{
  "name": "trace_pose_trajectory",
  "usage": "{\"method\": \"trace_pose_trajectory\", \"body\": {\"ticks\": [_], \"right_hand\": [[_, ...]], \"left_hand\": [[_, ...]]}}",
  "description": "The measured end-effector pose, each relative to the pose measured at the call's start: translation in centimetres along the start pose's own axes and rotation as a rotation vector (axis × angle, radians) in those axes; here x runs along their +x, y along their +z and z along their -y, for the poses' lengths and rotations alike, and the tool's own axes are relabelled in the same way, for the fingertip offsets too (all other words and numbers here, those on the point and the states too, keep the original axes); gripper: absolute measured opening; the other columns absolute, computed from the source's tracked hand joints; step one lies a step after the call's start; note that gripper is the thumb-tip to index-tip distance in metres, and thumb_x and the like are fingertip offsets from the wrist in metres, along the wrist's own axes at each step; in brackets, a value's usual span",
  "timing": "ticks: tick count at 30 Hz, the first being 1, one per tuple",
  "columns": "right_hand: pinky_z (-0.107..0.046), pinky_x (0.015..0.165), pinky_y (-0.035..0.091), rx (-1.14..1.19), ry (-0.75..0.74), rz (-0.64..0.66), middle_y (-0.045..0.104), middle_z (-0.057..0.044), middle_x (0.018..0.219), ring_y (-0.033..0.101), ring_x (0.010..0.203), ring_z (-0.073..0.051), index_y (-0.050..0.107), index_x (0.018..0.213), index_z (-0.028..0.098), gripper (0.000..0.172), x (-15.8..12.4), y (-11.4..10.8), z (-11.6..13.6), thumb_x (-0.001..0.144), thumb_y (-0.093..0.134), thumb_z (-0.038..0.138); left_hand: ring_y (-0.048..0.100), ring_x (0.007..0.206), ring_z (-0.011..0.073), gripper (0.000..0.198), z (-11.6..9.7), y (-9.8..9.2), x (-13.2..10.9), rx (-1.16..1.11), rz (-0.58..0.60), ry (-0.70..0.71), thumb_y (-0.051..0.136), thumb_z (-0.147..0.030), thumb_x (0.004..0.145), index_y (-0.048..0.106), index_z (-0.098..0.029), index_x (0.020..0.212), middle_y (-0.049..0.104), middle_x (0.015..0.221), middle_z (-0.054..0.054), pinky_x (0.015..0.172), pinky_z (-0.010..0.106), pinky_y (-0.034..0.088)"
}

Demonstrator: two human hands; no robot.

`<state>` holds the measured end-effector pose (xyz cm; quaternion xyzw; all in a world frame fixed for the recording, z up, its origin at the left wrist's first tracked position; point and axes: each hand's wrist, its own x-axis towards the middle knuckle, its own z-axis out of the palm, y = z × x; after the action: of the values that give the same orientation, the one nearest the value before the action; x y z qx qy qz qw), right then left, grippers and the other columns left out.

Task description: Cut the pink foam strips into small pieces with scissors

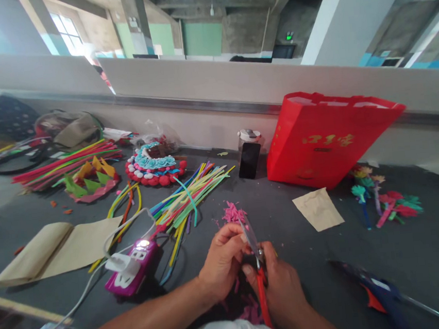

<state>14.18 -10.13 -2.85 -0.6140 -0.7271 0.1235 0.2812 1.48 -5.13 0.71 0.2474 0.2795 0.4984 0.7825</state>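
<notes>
My right hand (pixel 279 283) is wrapped around a pair of scissors (pixel 261 289) with red handles. The blades point up and away from me, slightly apart or overlapping; I cannot tell which. Close against the blades, my left hand (pixel 226 259) is closed in a pinch, and whatever sits between its fingertips is hidden. Just beyond the fingers lies a small heap of pink paper scraps (pixel 234 212). More pink pieces (pixel 251 310) lie below my hands, near my lap.
Left stand a purple power strip (pixel 132 268) with a white cable, brown paper (pixel 57 250), pipe cleaners (pixel 191 193) and decorated crafts (pixel 155 165). Behind are a phone (pixel 249 160) and a red bag (pixel 329 138). At right lie a glue gun (pixel 374 281) and paper flowers (pixel 396 207).
</notes>
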Motion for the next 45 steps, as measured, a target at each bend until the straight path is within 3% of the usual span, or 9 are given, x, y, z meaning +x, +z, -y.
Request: {"method": "trace_pose_trajectory", "body": {"ticks": [12, 19, 33, 45], "right_hand": [[-0.024, 0.05, 0.04, 0.082, -0.005, 0.022, 0.067, -0.003, 0.074, 0.066, 0.06, -0.02, 0.041, 0.099, 0.02, 0.024, -0.09, 0.26, -0.32, 0.095, 0.039, 0.044], [-0.024, 0.052, 0.041, 0.152, 0.022, 0.069, 0.065, 0.0, 0.072, 0.064, 0.06, -0.018, 0.04, 0.101, 0.021, 0.022, -0.02, 0.11, -0.37, 0.094, 0.041, 0.042], [-0.025, 0.051, 0.038, 0.04, 0.01, 0.068, 0.064, 0.003, 0.068, 0.064, 0.057, -0.018, 0.04, 0.103, 0.022, 0.022, -0.08, -0.5, 0.06, 0.09, 0.048, 0.038], [-0.024, 0.053, 0.041, 0.117, 0.03, 0.095, 0.066, 0.001, 0.075, 0.066, 0.062, -0.018, 0.041, 0.103, 0.022, 0.023, 0.05, -0.45, -0.13, 0.09, 0.046, 0.041]], "left_hand": [[0.05, 0.053, 0.0085, 0.018, -0.1, 0.13, -0.04, 0.022, -0.001, 0.014, 0.075, -0.022, 0.065, 0.059, -0.016, 0.07, 0.058, 0.058, -0.003, 0.057, 0.021, 0.04], [0.051, 0.055, 0.0091, 0.014, -0.32, -0.01, 0.01, -0.004, 0.06, 0.021, 0.072, -0.02, 0.07, 0.058, -0.016, 0.072, 0.059, 0.06, -0.002, 0.059, 0.022, 0.041], [0.052, 0.055, 0.0096, 0.012, -0.64, -0.41, 0.0, -0.009, 0.079, 0.015, 0.069, -0.02, 0.073, 0.057, -0.017, 0.073, 0.058, 0.06, -0.002, 0.059, 0.022, 0.041], [0.053, 0.056, 0.0095, 0.009, -0.22, -0.44, -0.06, -0.029, 0.115, -0.001, 0.068, -0.015, 0.073, 0.059, -0.016, 0.073, 0.059, 0.061, -0.001, 0.061, 0.023, 0.041]]}}
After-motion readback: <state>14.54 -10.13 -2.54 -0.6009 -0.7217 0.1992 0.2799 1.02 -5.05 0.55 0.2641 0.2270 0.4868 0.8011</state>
